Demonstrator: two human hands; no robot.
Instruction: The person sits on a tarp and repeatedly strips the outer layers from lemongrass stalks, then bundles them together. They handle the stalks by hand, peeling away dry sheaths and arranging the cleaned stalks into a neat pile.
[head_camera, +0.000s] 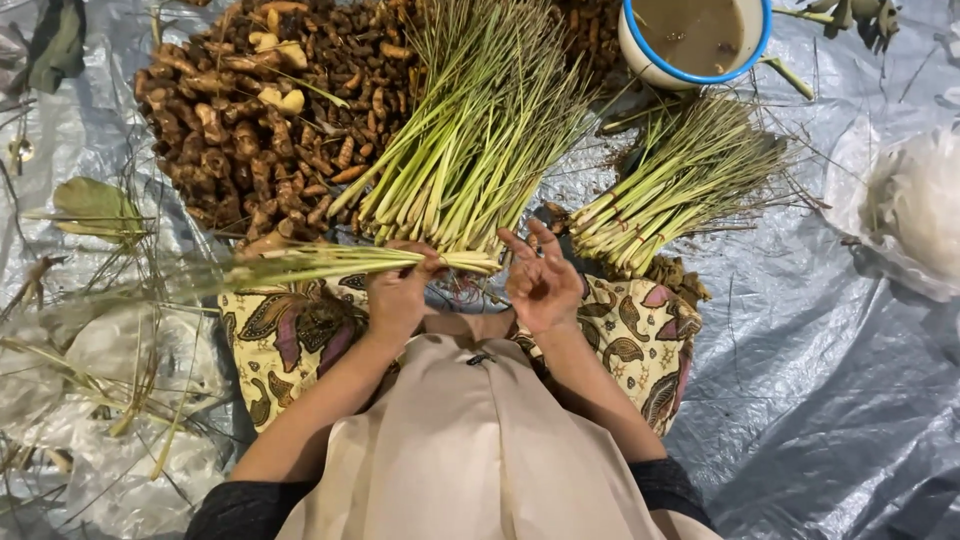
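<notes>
The left hand closes around a small bundle of lemongrass stalks, fingers wrapped over it near its pale cut ends. The bundle lies almost level across the view, its long axis running left to right: the thick cut bases point right, ending just short of the right hand, and the thin green tops trail off to the left, blurred. The right hand is spread, palm up, fingers fanned and holding nothing, its fingertips close to the bundle's cut ends.

Both hands hover over the person's lap, which is covered by a patterned cloth and a beige garment. Just beyond the hands lies a large heap of lemongrass, its bases toward the person and its tops fanning away. A second, smaller heap lies to the right, bases pointing lower left. Left of the large heap sits a pile of brown turmeric roots. A white basin with a blue rim, holding murky water, stands at the top. Everything rests on a grey plastic sheet spread on the floor.
</notes>
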